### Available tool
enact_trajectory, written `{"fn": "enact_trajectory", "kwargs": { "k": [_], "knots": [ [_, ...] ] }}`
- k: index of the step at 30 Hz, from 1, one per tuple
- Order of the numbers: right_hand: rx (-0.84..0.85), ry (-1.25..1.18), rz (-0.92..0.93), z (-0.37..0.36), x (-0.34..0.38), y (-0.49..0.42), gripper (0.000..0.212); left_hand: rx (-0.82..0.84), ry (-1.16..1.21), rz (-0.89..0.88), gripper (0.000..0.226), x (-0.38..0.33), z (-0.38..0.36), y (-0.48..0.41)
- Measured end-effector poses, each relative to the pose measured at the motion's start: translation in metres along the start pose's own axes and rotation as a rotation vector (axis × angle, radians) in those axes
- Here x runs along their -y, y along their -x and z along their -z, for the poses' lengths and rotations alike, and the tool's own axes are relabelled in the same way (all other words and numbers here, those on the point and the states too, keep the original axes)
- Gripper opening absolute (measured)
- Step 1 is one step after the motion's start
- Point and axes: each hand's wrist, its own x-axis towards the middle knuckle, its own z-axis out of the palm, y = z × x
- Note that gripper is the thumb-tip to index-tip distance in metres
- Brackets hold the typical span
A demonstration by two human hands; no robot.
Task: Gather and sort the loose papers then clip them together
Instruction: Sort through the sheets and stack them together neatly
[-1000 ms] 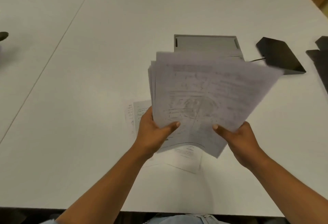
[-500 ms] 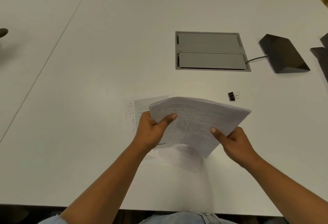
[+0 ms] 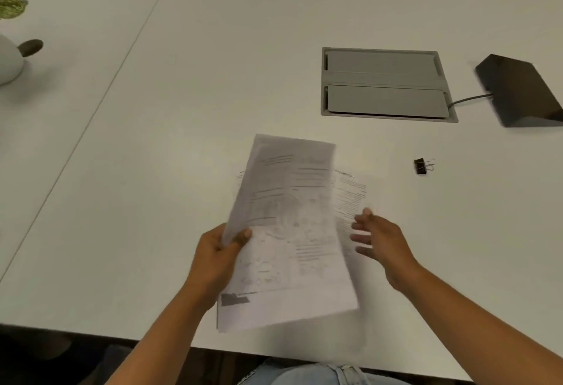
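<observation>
**Left hand holds the sheaf, right hand free beside it**

Head view: The left hand point(image 3: 221, 258) grips a stack of papers point(image 3: 289, 232) at its left edge, thumb on the top sheet and fingers behind, so the sheets are raised off the white table point(image 3: 182, 95) and tilted. The right hand point(image 3: 380, 241) is spread wide just to the right of the stack, fingers blurred, holding nothing; whether its fingertips touch the paper edge cannot be told. Under the raised stack, loose sheets point(image 3: 350, 192) lie flat on the table, their printed text showing at the right and a sliver at the left. A black binder clip point(image 3: 422, 166) lies alone on the table, to the right of the papers and a little farther off. Beyond it, a grey cable hatch point(image 3: 384, 84) sits flush in the tabletop, with a dark wedge-shaped device point(image 3: 521, 92) at far right, joined to it by a cable. A white pot point(image 3: 9, 61) stands at the far left edge.
</observation>
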Motion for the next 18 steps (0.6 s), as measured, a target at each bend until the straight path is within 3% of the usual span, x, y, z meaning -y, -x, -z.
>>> {"fn": "enact_trajectory", "kwargs": {
  "k": [2,4,8,10,14,18],
  "knots": [
    [-0.155,0.441,-0.039,-0.006,-0.022,-0.014,0.06,-0.135,-0.017,-0.005,0.009,0.006,0.018,0.0],
    [-0.239,0.681,-0.096,-0.015,-0.037,-0.022,0.077,-0.221,-0.02,0.005,0.011,0.011,0.037,0.002],
    [-0.315,0.874,-0.167,-0.039,-0.046,-0.026,0.101,-0.314,-0.018,0.014,0.007,0.016,0.068,0.011],
    [-0.322,0.82,-0.196,-0.046,-0.045,-0.03,0.103,-0.335,-0.028,0.033,0.005,0.02,0.081,0.015],
    [-0.293,0.615,-0.209,-0.042,-0.038,-0.04,0.085,-0.376,-0.033,0.063,0.004,0.029,0.097,0.019],
    [-0.247,0.561,-0.091,-0.046,-0.032,-0.045,0.045,-0.397,-0.007,0.085,0.005,0.036,0.103,0.02]
  ]
}}
